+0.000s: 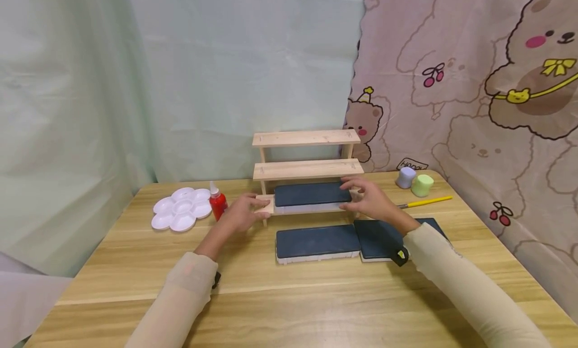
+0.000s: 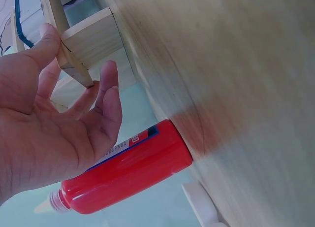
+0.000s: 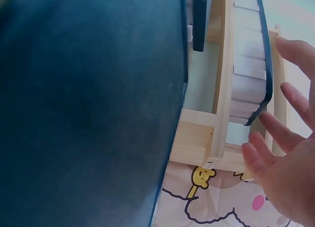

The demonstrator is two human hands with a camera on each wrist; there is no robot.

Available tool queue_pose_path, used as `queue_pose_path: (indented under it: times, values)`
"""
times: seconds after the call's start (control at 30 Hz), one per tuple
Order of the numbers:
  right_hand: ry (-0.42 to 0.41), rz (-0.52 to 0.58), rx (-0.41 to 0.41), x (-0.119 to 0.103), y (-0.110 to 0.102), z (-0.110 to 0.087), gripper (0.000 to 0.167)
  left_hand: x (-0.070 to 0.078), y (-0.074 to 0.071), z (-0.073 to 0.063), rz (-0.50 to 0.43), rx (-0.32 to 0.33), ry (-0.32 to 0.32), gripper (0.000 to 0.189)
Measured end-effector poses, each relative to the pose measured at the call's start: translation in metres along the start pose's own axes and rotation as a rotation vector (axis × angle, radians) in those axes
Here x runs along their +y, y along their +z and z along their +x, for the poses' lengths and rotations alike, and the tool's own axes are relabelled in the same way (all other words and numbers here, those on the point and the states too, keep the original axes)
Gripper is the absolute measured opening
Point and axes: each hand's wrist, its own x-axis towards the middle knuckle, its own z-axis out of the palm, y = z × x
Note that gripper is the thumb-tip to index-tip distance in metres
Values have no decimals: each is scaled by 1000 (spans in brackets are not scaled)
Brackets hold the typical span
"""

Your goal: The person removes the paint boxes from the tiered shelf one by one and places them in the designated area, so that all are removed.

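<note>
A stepped wooden rack (image 1: 307,137) stands near the back of the table. On its lowest step lies a box with a dark blue lid and pale sides (image 1: 311,195). My left hand (image 1: 241,212) grips the left end of that step; the left wrist view has the thumb on one face of the board (image 2: 74,72) and fingers round the other. Beside the box's right end is my right hand (image 1: 368,200), fingers spread. In the right wrist view these fingers (image 3: 280,131) are close to the box's corner (image 3: 248,59); whether they touch it I cannot tell.
Two more dark-lidded boxes lie in front of the rack, one in the middle (image 1: 316,242), another (image 1: 377,242) under my right forearm. Left are a red bottle (image 1: 218,203) and a white flower-shaped palette (image 1: 182,207). A yellow paintbrush (image 1: 429,202), purple jar (image 1: 406,177) and green jar (image 1: 422,186) sit right.
</note>
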Motion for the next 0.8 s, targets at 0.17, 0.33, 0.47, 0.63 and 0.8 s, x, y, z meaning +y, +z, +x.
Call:
queue_pose_path:
  times: [0.17, 0.33, 0.47, 0.63, 0.8]
  values:
    - [12, -7, -26, 0, -1, 1, 53, 0, 0, 0, 1, -2, -4, 52]
    - [22, -12, -59, 1, -1, 1, 57, 0, 1, 0, 8, -2, -2, 52]
    - [22, -20, -72, 3, 0, 1, 61, 0, 1, 0, 14, 2, 0, 52]
    - [0, -52, -71, 4, 2, 1, 59, 0, 1, 0, 21, 5, -2, 52]
    - [-14, -22, -36, 7, 3, 0, 48, 0, 1, 1, 15, 2, -4, 52]
